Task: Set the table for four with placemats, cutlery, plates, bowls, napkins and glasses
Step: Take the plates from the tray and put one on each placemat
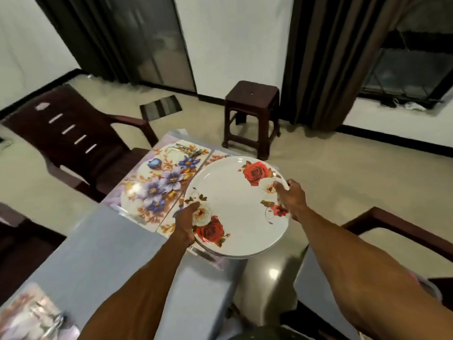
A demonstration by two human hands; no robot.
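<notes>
I grip the stack of plates (236,207) at opposite rims, left hand (187,220) and right hand (291,198) fingers curled on it, above the bench's far corner over a placemat (157,182); uneven tilt could slide the top plate off.

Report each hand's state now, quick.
Left hand: grips the stack of plates at its near-left rim.
Right hand: grips the same stack at its right rim.
</notes>
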